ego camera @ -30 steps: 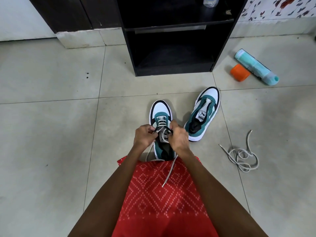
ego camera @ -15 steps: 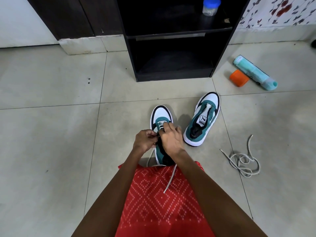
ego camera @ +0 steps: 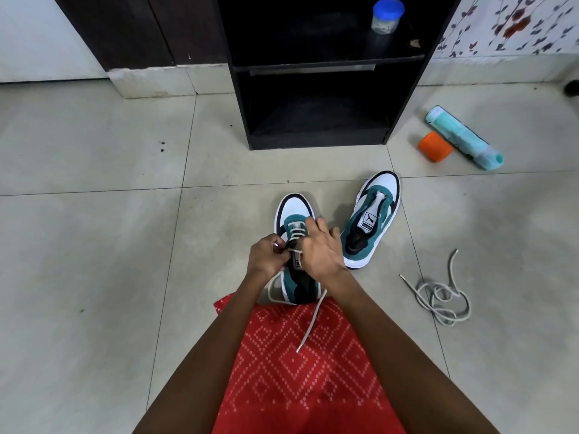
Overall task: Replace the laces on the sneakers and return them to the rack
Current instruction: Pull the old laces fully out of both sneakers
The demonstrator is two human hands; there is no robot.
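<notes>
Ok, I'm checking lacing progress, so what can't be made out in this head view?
Head view:
Upper eyelets of the near sneaker: covered by the left hand, pinching the lace, and the right hand.
Right hand's grip: fingertips hidden beneath it.
Near sneaker's heel: behind the red garment.
Contents of the jar: too small.
Top of the rack: cut off by the frame's upper edge.

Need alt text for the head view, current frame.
A person laces a teal-and-white sneaker on a tiled floor: the left hand pinches the lace, the right hand reaches over the laced rows. A second sneaker sits unlaced to its right, with a loose grey lace on the floor beyond and a black rack ahead.
</notes>
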